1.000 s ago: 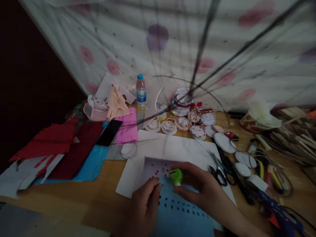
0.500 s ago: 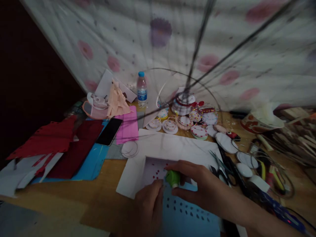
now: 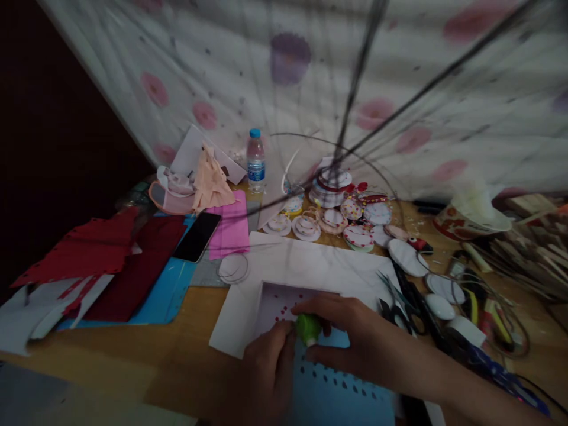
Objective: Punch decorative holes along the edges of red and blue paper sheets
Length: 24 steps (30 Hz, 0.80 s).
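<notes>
My right hand (image 3: 350, 331) curls around a small green craft punch (image 3: 308, 329), fingers on top and thumb underneath. Below it lies a blue sheet of paper (image 3: 337, 402) with rows of small dark punched holes. At the sheet's left edge my left hand (image 3: 268, 361) is closed, its thumb and finger pinching the paper beside the punch. Both hands are over a shallow white tray (image 3: 260, 307), where small red paper bits (image 3: 281, 310) are scattered. Part of the sheet's upper edge is hidden by my right hand.
Scissors (image 3: 399, 307) and several white discs lie at the right. Small decorated paper cakes (image 3: 332, 219), a water bottle (image 3: 256, 165) and thin wires stand behind. A phone (image 3: 197, 236), red punched sheet (image 3: 84, 248) and pink paper (image 3: 231, 228) lie left.
The green punch and my right hand have shifted slightly left and down. The left hand stays almost where it was, and the sheet still lies under both.
</notes>
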### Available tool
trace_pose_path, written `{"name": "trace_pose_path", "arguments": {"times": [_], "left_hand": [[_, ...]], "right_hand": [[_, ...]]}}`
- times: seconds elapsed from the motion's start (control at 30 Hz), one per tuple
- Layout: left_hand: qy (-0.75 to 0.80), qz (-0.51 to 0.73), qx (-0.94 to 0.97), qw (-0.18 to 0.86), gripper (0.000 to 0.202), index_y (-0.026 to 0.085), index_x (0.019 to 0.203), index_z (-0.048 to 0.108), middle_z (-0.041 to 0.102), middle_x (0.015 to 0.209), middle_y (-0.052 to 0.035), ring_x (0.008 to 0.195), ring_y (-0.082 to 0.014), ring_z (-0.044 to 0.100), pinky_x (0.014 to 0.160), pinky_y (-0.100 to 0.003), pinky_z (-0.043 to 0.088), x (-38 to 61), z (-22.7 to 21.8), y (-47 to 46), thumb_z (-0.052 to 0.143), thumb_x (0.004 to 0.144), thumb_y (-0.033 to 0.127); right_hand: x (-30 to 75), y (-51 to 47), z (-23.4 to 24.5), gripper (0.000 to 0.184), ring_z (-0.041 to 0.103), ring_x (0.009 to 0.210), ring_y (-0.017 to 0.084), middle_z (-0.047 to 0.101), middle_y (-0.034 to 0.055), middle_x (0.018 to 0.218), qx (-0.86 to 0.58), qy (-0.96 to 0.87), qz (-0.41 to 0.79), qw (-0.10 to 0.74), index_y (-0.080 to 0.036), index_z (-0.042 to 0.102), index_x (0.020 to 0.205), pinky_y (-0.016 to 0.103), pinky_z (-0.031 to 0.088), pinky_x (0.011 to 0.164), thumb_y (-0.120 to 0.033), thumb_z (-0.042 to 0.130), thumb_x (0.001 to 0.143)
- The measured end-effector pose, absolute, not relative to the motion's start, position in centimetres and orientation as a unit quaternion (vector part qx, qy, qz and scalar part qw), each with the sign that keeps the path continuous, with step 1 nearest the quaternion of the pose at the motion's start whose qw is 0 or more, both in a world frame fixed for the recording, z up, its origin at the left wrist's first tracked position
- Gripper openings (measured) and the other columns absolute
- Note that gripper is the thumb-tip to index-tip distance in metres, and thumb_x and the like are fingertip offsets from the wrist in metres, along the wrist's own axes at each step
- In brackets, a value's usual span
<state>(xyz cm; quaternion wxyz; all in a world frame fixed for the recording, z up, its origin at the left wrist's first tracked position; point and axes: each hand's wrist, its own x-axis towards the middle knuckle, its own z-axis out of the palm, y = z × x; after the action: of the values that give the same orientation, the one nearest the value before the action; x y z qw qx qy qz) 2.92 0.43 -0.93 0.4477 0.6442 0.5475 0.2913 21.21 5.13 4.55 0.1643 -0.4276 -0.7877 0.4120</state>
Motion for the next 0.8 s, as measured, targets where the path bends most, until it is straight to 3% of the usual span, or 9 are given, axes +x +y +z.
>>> {"name": "trace_pose_path", "arguments": {"times": [0.1,0.2,0.5,0.8], "left_hand": [[0.582,0.31,0.57,0.49,0.022,0.024,0.102,0.052,0.062,0.069,0.0005,0.062,-0.0177,0.058,0.056,-0.024,0.04,3.27,-0.57,0.56,0.038,0.095,0.04],[0.585,0.331,0.548,0.498,0.022,0.024,0.095,0.048,0.057,0.062,0.0037,0.055,-0.0156,0.052,0.052,-0.023,0.036,3.39,-0.46,0.57,0.04,0.094,0.043],[0.573,0.328,0.55,0.512,0.024,0.024,0.088,0.049,0.056,0.064,0.003,0.058,-0.0159,0.053,0.054,-0.023,0.036,3.23,-0.5,0.64,0.038,0.094,0.044],[0.564,0.322,0.543,0.532,0.019,0.024,0.092,0.047,0.057,0.066,0.0032,0.06,-0.0165,0.054,0.055,-0.023,0.036,3.35,-0.45,0.7,0.037,0.094,0.041]], "right_hand": [[21.1,5.3,4.26,0.034,0.06,0.077,0.015,0.066,0.0006,0.088,-0.434,-0.789,0.403,0.16,-0.023,0.064,0.109,0.026,0.048,0.071,-0.02,0.07,0.075],[21.05,5.44,3.9,0.036,0.06,0.075,0.016,0.066,0.0005,0.085,-0.441,-0.785,0.407,0.155,-0.022,0.064,0.109,0.026,0.047,0.069,-0.022,0.071,0.074],[20.78,5.62,4.33,0.033,0.057,0.072,0.014,0.064,-0.0005,0.083,-0.441,-0.779,0.421,0.149,-0.021,0.064,0.106,0.024,0.046,0.066,-0.019,0.07,0.073],[20.82,5.89,4.36,0.031,0.058,0.086,0.019,0.065,0.0026,0.091,-0.423,-0.792,0.412,0.155,-0.022,0.064,0.105,0.029,0.046,0.074,-0.022,0.072,0.075]]}}
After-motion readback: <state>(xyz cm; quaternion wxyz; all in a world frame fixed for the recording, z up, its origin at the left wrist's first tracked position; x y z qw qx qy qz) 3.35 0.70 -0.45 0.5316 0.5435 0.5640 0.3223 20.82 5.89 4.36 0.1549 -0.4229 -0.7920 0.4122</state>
